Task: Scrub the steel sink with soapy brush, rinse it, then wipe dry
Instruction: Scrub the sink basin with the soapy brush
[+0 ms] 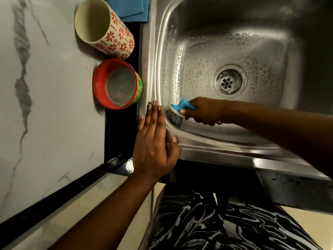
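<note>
The job is in its first stage, the scrubbing. The right hand (203, 110) has its grip clenched around the blue handle of the scrub brush (177, 114), whose dark bristles press against the near-left corner wall of the steel sink (216, 150). Beaded suds cover the basin floor beyond the grip and run up the left wall, around the drain strainer (228, 82). The far and right walls look duller and less foamy, so I judge that part of the basin has yet to be scrubbed. Nothing has been rinsed, since the suds lie undisturbed, and no tap or running water shows in view. Wiping dry is further off. The left hand (153, 141) lies flat with straight fingers on the rim just left of the grip, holding nothing and apparently bracing the body. Left of the grip and a little beyond it, a red bowl (98, 83) of cloudy, probably soapy water stands near the rim on a black strip (120, 127). Further off stands a patterned cup (115, 37), and past that a folded blue cloth (129, 8), likely meant for drying. The counter (50, 87) is pale with grey marble veining. The light is dim and warm, and the steel shines wet.
</note>
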Motion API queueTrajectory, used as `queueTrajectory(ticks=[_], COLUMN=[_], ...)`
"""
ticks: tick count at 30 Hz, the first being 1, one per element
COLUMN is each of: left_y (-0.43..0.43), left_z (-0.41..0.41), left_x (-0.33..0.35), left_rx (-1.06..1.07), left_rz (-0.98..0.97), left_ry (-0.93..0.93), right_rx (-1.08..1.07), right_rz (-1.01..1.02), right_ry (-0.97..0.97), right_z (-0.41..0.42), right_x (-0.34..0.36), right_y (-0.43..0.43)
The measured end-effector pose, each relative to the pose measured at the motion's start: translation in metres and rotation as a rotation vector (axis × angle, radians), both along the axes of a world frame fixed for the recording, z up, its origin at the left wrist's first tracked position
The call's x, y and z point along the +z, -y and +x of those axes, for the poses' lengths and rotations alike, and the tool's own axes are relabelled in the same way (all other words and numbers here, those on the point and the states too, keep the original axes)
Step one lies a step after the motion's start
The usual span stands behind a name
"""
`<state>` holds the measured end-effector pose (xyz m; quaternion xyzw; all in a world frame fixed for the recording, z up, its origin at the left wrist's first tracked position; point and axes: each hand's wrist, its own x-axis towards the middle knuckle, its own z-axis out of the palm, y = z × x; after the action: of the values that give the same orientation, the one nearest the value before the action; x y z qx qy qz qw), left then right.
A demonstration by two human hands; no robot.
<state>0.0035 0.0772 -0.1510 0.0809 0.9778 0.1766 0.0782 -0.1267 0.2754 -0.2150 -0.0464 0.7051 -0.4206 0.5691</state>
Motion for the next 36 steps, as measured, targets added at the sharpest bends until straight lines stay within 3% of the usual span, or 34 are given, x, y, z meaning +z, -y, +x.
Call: queueTrajectory(ticks=[4,8,12,17,24,29,33,36], left_y=[-0.001,-0.001,-0.001,-0.003,-0.002,-0.002,-0.001,-0.001], left_z=[0.0,0.0,0.001,0.0,0.0,-0.001,-0.001,-0.001], left_x=[0.001,0.001,0.001,0.002,0.003,0.002,0.003,0.003], left_rx=[0.008,0.012,0.015,0.015,0.013,0.008,0.013,0.014], left_rz=[0.025,0.038,0.036,0.035,0.029,0.033,0.04,0.039], left_ry=[-0.004,-0.013,-0.009,-0.002,0.006,0.003,0.008,0.012], right_rx=[0.104,0.233,0.161,0.11,0.367,0.47,0.488,0.519], right_rz=[-0.067,0.111,0.173,-0.053,0.19,0.165,0.109,0.161], right_ry=[-0.085,-0.32,-0.207,-0.02,-0.367,-0.382,-0.209,-0.265], right_z=[-0.006,-0.018,-0.008,-0.004,-0.018,-0.015,-0.017,-0.02], right_x=[0.026,-0.004,-0.036,0.006,-0.028,-0.024,0.009,0.0], right_y=[-0.006,0.015,0.016,-0.011,0.018,0.006,-0.02,-0.011])
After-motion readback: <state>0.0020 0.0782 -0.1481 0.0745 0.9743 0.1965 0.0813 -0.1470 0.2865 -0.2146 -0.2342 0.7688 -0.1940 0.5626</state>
